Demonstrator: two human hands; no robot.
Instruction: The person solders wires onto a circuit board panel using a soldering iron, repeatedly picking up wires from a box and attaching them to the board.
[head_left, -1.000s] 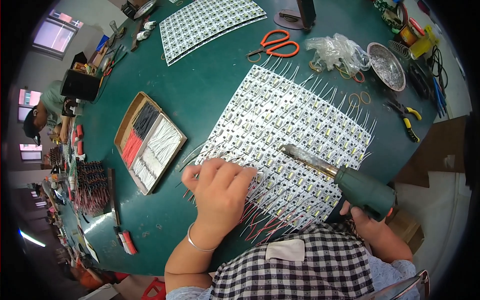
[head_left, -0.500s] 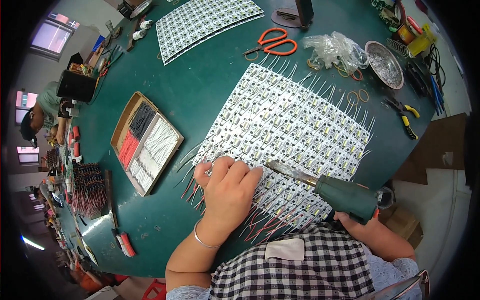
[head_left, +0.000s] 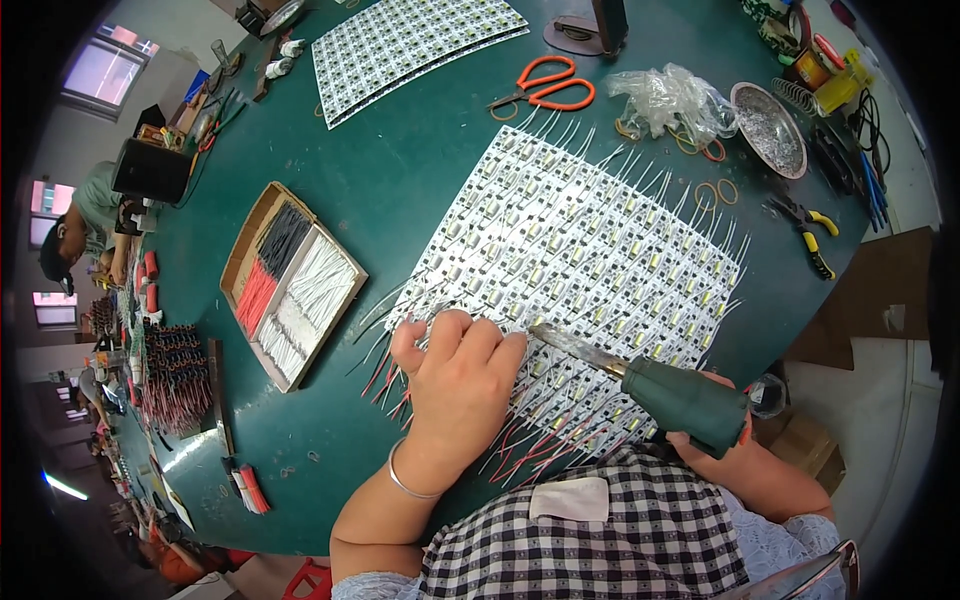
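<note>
1. Left hand (head_left: 458, 385): fingers curled over the near-left part of the white circuit-board panel (head_left: 585, 250); fingertips hidden, so from where I stand I can't tell if they pinch anything.
2. Right hand (head_left: 722, 462): wrapped round the body of a green gun-shaped tool (head_left: 685, 405), metal tip over the panel, just beside the left fingers.
3. Panel: flat on the green table (head_left: 410, 160) before the person, wires fringing its edges.
4. Left of it: cardboard box (head_left: 243, 252), black, red, white pieces inside.
5. Beyond: orange-handled scissors (head_left: 560, 107).
</note>
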